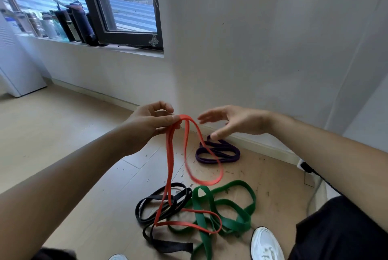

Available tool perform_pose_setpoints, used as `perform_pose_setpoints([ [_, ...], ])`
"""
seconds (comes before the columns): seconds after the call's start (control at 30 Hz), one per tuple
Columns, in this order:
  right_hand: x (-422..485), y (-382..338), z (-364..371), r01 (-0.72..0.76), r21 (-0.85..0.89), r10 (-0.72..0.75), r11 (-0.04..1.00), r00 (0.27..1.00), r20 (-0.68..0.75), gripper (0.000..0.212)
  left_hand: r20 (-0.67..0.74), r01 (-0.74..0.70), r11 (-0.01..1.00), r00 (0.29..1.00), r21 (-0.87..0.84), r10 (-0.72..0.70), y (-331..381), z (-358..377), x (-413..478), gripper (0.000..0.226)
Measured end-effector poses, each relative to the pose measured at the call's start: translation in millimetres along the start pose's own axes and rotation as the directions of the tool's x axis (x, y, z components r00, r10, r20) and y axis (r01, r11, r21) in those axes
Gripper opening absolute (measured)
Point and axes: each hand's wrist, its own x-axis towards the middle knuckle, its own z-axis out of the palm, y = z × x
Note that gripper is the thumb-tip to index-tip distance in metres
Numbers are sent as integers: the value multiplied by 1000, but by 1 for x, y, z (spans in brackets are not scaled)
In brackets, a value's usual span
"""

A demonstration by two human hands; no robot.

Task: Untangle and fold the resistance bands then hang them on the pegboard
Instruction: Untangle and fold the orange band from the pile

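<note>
Two red band (pixel 170 154) loops hang, pinched in left fingers (pixel 165 120); right fingers (pixel 210 116) spread.

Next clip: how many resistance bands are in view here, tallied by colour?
red band: 1
black band: 1
green band: 1
purple band: 1
Total: 4, taking each colour's tangled loops as one band; the overlaps hide whether any colour is more than one.
</note>
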Motion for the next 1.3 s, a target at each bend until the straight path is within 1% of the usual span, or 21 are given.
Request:
perform_pose_setpoints([
  [0.03,3,-13,7,58,39,-58,998,998,-21,68,24,-8,1000,1000,20,8,0,1,1,23],
  [0.1,10,-34,23,130,115,-124,985,991,-54,64,50,-20,997,999,69,17,0,4,0,24],
  [0.17,15,-45,35,173,151,-158,973,982,-105,53,46,-26,993,999,112,21,1,5,-1,24],
  [0.23,18,-51,41,195,147,-169,970,971,-169,42,30,-25,991,999,133,21,1,4,-3,26],
  [0.3,19,-56,42,196,65,-179,978,961,-212,32,15,-20,990,1000,140,18,-1,2,-4,28],
  [0.37,19,-62,42,196,-128,-221,972,948,-230,20,19,-13,987,1000,158,10,-3,1,-5,32],
  [0.43,16,-68,42,188,-313,-267,931,936,-231,10,46,-20,984,999,177,12,-4,2,-5,35],
  [0.5,14,-72,39,185,-370,-283,910,932,-229,7,73,-53,979,997,197,39,-4,3,-5,28],
  [0.57,11,-73,31,184,-355,-285,917,923,-258,11,81,-83,971,994,222,67,-6,3,-5,20],
  [0.7,-2,-72,10,217,-257,-304,942,875,-376,5,128,-146,946,985,290,113,-16,7,-6,33],
  [0.83,-16,-70,-4,271,-182,-325,945,835,-443,8,136,-191,934,978,302,156,-20,13,-2,31],
  [0.93,-20,-70,-11,316,-152,-348,936,783,-515,10,164,-238,904,968,356,190,-22,18,2,30],
  [1.03,-24,-72,-15,378,-99,-358,920,716,-599,10,183,-292,847,955,444,233,-24,22,7,18],
  [1.1,-25,-74,-18,408,-65,-351,910,680,-644,11,172,-302,825,953,478,249,-23,22,11,11],
  [1.13,-26,-74,-19,427,-49,-348,903,661,-664,11,171,-300,819,954,490,247,-23,21,12,11],
  [1.23,-28,-72,-28,488,7,-329,873,597,-732,12,211,-280,805,958,522,196,-24,17,12,24],
  [1.3,-30,-66,-35,483,16,-304,875,575,-760,13,201,-270,808,961,524,192,-27,12,12,16],
])
